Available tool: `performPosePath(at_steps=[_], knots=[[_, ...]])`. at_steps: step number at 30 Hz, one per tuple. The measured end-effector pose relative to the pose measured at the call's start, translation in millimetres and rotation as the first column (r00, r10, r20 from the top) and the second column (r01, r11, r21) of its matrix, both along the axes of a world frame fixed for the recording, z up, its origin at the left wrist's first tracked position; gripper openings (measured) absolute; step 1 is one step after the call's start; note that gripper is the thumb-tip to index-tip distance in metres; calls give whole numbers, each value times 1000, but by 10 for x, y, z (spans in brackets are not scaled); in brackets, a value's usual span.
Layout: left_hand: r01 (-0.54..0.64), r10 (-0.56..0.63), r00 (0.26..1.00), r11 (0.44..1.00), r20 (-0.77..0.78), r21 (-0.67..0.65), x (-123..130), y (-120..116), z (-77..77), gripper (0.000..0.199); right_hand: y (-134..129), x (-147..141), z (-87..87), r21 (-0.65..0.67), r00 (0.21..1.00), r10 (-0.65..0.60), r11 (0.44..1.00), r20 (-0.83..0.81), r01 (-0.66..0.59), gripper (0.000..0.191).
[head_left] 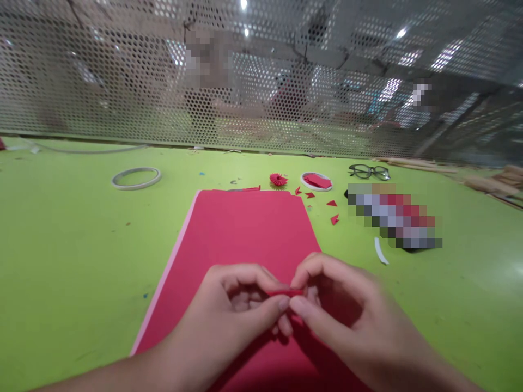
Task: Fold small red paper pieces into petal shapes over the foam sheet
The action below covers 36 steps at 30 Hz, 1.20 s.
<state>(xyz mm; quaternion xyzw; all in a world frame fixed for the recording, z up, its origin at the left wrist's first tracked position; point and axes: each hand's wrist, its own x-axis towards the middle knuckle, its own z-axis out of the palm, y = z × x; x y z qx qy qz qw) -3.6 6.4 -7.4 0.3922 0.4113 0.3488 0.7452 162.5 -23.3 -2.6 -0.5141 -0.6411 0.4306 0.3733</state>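
Because both hands pinch one small red piece above the near part of the large red sheet, a slip of either one could spoil it. The left hand has thumb and forefinger closed on its left end; the right hand grips the other end likewise, its thumb tip just beside the left thumb. Uneven pressure might skew a crease, and a tug in opposite directions might tear what looks like thin paper. If dropped, the piece could be hard to spot against a sheet of nearly the same red. Beyond the sheet's far right corner, little red triangles lie loose on the green surface, where a sweeping sleeve or a puff of air could scatter them.

Fingers cover most of the piece, so its folds cannot be made out. The sheet's near end is lost behind the forearms and the frame's lower edge. A slim red-and-dark item at the sheet's far edge is too small to identify. Right of the sheet, a dark-edged object is masked by pixel blocks. Past the sheet, a perforated panel blurs everything behind it.
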Motion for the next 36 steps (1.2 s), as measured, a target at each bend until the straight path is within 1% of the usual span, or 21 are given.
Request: performPosePath(at_steps=[3, 5, 8, 11, 16, 21, 24, 26, 28, 29, 30, 31, 33, 34, 36], knots=[[-7, 7, 1000, 1000, 20, -6, 6, -11, 2, 20, 6, 4, -28, -27, 999, -7, 1000, -49, 5, 10], [-14, 14, 999, 1000, 41, -13, 5, -18, -1, 20, 15, 26, -38, -2, 999, -7, 1000, -43, 7, 13], [16, -16, 999, 1000, 41, -3, -2, -23, -3, 19, 25, 58, -23, 50, 1000, 7, 999, 1, -7, 16], [41, -41, 998, 999, 37, 8, -4, -23, 9, 19, 30, 77, 11, 51, 999, 51, 997, 2, -51, 19], [55, -55, 998, 998, -23, -3, 8, -15, 35, 23, 29, 103, 48, 45, 996, 93, 995, 6, -93, 22], [61, -61, 997, 998, -57, 10, 20, -18, 16, 22, 10, 106, 29, 16, 994, 106, 994, 20, -106, 20], [79, -75, 993, 996, -93, 32, 9, -17, 5, 21, 5, 82, -5, 26, 998, 63, 998, -6, -63, 17], [79, -75, 993, 996, -91, 39, -6, -7, -4, 21, 11, 72, -17, -38, 998, 6, 999, -70, -8, 16], [60, -59, 997, 998, -48, 27, -27, 8, -23, 20, 24, 75, -11, -105, 990, -29, 994, -136, 14, 19], [51, -51, 999, 999, -14, 11, -38, 17, -37, 18, 31, 80, -3, -108, 988, -34, 994, -149, 18, 20], [47, -47, 999, 999, 22, -1, -49, 24, -51, 17, 38, 87, 8, -78, 990, -35, 997, -138, 24, 20], [52, -51, 997, 999, 57, -12, -59, 30, -64, 16, 43, 93, 17, -17, 994, -31, 999, -107, 30, 18], [67, -63, 993, 997, 100, -28, -74, 34, -82, 15, 52, 105, 30, 177, 1000, -9, 984, -7, 10, 17], [74, -70, 992, 997, 106, -35, -78, 31, -86, 15, 55, 111, 30, 285, 998, 12, 958, 54, -27, 17], [73, -68, 992, 996, 104, -43, -78, 20, -87, 17, 59, 121, 16, 454, 981, 64, 879, 183, -142, 19]])
